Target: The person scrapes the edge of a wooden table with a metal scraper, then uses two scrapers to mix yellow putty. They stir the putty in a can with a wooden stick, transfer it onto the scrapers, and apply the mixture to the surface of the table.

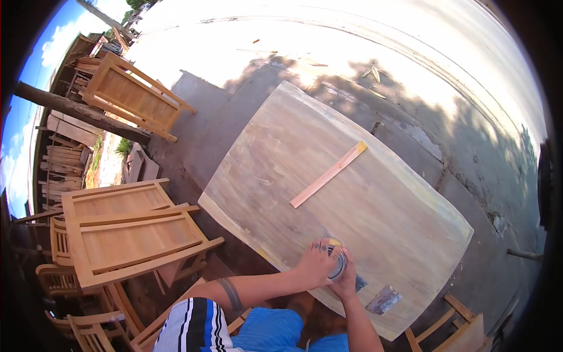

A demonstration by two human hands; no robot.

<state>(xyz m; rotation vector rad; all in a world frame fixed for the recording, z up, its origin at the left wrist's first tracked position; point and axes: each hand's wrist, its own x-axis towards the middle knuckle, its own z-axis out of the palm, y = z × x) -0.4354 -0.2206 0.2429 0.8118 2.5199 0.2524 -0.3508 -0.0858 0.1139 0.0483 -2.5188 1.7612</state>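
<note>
Both hands are on a small round can [338,267] near the front edge of a worn wooden tabletop [264,158]. My left hand [316,263] is closed over the can's near left side and top, with its fingers bent. From the right, my right hand [346,280] wraps round the can's other side. A bit of yellow shows at the can's upper end; its contents cannot be made out. Just right of my hands lie a dark, smeared flat piece [384,299] and a smaller dark piece [360,283]. Farther up the table rests a thin wooden strip [328,174].
Wooden panelled frames [135,234] stand at the left, with wooden chairs [58,280] beneath and beside them. Another panelled frame [138,97] leans against a log rail [82,111] at the back left. A wooden chair frame [451,322] stands by the table's lower right corner.
</note>
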